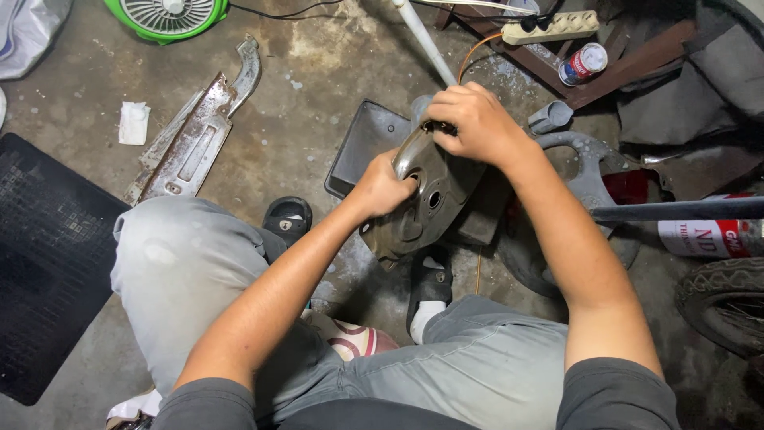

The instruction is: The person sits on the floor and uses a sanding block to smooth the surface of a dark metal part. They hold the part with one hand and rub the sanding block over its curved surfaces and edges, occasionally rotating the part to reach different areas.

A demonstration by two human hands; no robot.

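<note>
A dark, grimy metal cover [426,209] with round holes is held up above the concrete floor, between my knees. My left hand [383,188] grips its left rim, thumb over the edge. At the top of the cover my right hand [471,121] is closed over the upper end, pressing something small and dark that I cannot make out. A flat dark plate [362,143] lies on the floor just behind the cover.
A rusty metal bracket [195,135] lies to the left, near a white rag [133,122] and a black rubber mat [44,255]. A green fan [165,16] sits at the top, a power strip [549,28] and can [582,64] top right, a tyre [724,302] at right.
</note>
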